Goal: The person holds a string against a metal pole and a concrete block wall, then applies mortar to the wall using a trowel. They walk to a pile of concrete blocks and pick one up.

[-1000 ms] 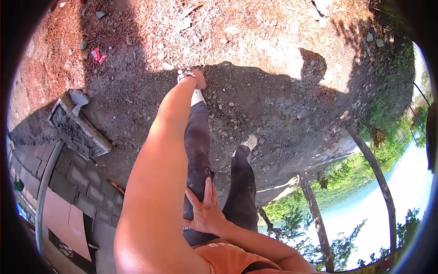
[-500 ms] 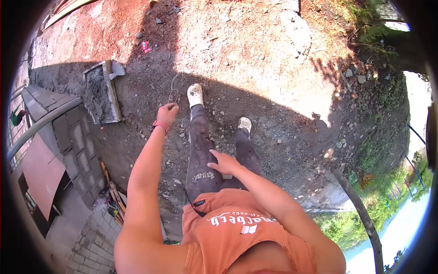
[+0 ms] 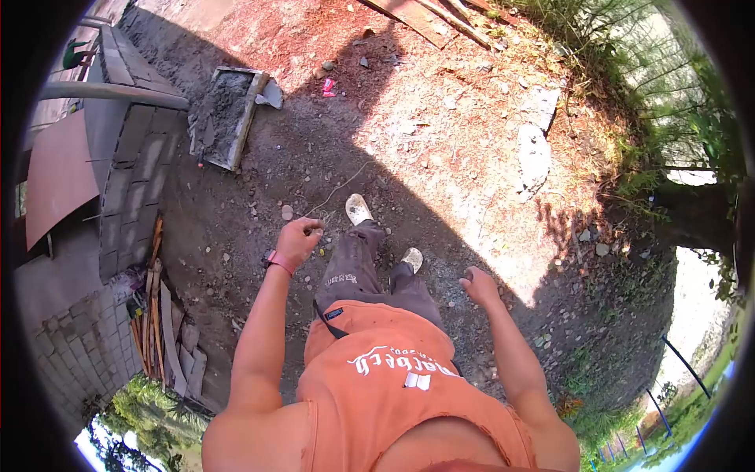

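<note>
The person is standing on bare, stony ground (image 3: 440, 157), half of it lying in shadow and half in bright sun. The left hand (image 3: 299, 240) is closing in a fist on a thin string (image 3: 346, 185). The string is running up and away from the fingers across the dirt, just beside the left shoe (image 3: 359, 209), and its far end is fading out on the sunlit ground, so where it ends cannot be told. A pink wristband (image 3: 277, 261) is sitting on the left wrist.

The right hand (image 3: 477, 285) is hanging out to the side, well apart from the left, curling into a loose fist with nothing showing in it. The right shoe (image 3: 411, 259) is standing between the two hands, a little nearer the body. The person is wearing an orange shirt (image 3: 377, 385) and dark, dusty trousers (image 3: 354, 275).

Farther off on the left, a trough (image 3: 228, 118) of grey mortar is lying on the ground near a low wall of grey blocks (image 3: 130, 157), with a pipe (image 3: 110, 93) crossing above the wall. Wood scraps (image 3: 157, 315) are leaning at the foot of the wall. A small red scrap (image 3: 329, 86) is lying beyond the trough, planks (image 3: 417, 16) are lying at the top edge, and pale flat stones (image 3: 535, 153) are lying in the sun to the right.
</note>
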